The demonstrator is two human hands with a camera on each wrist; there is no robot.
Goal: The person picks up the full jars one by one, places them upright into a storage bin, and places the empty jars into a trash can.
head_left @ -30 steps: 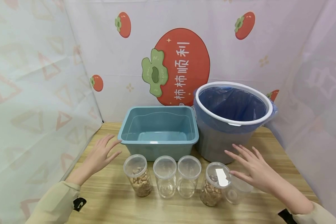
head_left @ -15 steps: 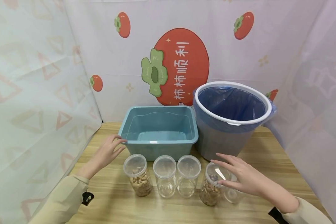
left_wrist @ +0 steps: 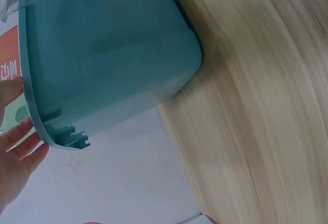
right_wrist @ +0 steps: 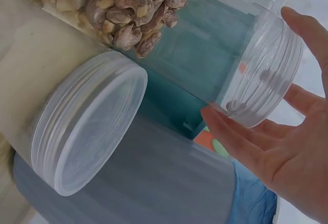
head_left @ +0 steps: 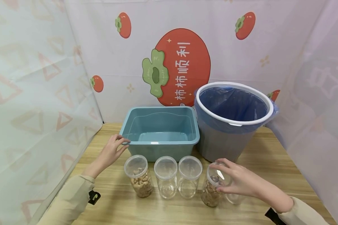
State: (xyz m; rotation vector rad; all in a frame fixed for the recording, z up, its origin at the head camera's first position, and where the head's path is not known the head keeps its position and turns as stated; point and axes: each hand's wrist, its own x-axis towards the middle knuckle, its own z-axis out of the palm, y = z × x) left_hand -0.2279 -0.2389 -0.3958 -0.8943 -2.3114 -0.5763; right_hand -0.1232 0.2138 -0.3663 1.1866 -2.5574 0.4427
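Observation:
In the head view my left hand [head_left: 112, 152] is at the front left corner of a teal basin [head_left: 163, 152]; its fingers lie over the rim with the thumb lower. In the left wrist view the fingertips [left_wrist: 37, 149] touch the rim. My right hand [head_left: 242, 181] reaches round the lid of a clear jar [head_left: 209, 193] with cashews in its lower part; thumb and fingers are on opposite sides of the lid. The right wrist view shows these cashews [right_wrist: 136, 8] close up. The jar stands upright on the table.
Left of it stand two clear jars [head_left: 166, 184] [head_left: 189, 184] without visible contents, then another nut-filled jar [head_left: 142, 184]. A further lidded clear jar [right_wrist: 87, 126] is partly hidden by my right hand. Behind is a grey bin [head_left: 222, 143] with a blue liner. Printed cloth [head_left: 107, 47] surrounds the wooden table [head_left: 115, 200].
My right hand has moved left and down from beside the bin onto the cashew jar's lid. My left hand has moved right, onto the basin's rim. The jars and basin stay put.

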